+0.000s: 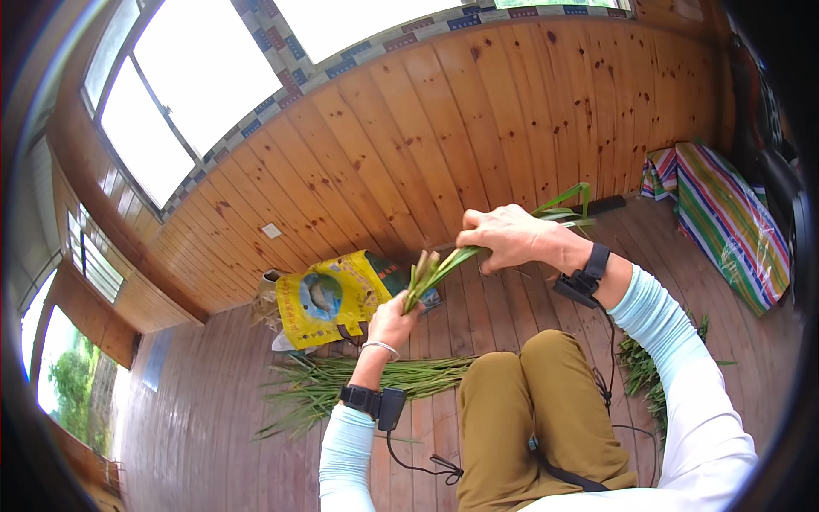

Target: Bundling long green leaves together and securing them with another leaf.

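Observation:
A small bundle of long green grass-like stalks (445, 267) stretches between my hands, above the floor in front of my knees. My left hand (395, 321) is closed round its lower end, near the pale, brownish cut tips. Farther up, my right hand (508, 237) is at the leafy part, palm down, with leaves coming out beyond it; its fingers are partly bent, and whether they grip the stalks is unclear. A larger pile of green stalks (409, 377) lies on the floor to the left of my knees.
A yellow printed bag (333, 297) rests by the wooden wall (409, 153). On the right are more cut greens (643, 377) and a striped woven plastic bag (732, 224). Black cables (422, 470) hang from my wrist devices. A dark bar (604, 205) lies along the wall's foot.

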`<action>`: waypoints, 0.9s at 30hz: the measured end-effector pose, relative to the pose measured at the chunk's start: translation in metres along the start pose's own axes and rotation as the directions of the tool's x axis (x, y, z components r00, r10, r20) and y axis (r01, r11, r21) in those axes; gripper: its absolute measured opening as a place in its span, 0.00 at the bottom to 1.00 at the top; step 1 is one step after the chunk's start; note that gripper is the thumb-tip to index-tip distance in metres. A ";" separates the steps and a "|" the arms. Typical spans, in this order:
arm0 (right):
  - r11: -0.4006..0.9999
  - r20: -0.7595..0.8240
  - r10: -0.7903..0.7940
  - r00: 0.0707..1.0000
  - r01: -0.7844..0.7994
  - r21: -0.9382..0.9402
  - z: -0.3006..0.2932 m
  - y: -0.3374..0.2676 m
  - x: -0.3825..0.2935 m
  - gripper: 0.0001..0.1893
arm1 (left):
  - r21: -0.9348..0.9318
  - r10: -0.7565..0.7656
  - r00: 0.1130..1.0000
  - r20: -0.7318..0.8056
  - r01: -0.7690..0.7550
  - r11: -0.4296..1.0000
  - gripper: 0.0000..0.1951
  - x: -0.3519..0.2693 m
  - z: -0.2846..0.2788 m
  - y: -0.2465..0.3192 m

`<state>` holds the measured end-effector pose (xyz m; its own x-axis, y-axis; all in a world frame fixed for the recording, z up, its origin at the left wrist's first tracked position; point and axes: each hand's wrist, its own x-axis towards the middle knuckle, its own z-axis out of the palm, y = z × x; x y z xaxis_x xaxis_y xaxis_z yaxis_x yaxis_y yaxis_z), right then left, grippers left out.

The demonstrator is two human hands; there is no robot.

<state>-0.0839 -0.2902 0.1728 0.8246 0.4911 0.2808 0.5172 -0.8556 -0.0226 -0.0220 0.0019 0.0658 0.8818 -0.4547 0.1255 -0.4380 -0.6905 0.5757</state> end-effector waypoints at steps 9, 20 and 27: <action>0.999 -0.234 -0.014 0.972 0.020 0.025 0.021 -0.003 0.019 0.30 | 0.479 0.191 0.921 -0.340 -0.005 0.878 0.10 -0.006 -0.006 0.034; 0.844 0.027 -0.081 0.996 0.054 0.534 0.066 -0.011 0.020 0.31 | 0.409 0.389 0.864 -0.318 -0.245 0.879 0.12 -0.006 -0.019 0.032; 0.745 0.267 0.080 0.960 -0.236 0.624 0.063 -0.015 0.027 0.23 | 0.374 0.401 0.871 -0.283 -0.284 0.883 0.11 -0.001 -0.015 0.022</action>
<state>-0.0551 -0.2539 0.1201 0.8946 0.4468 0.0112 0.3335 -0.6506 -0.6823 -0.0303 -0.0047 0.0906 0.6425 -0.5133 0.5689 -0.7028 -0.6906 0.1706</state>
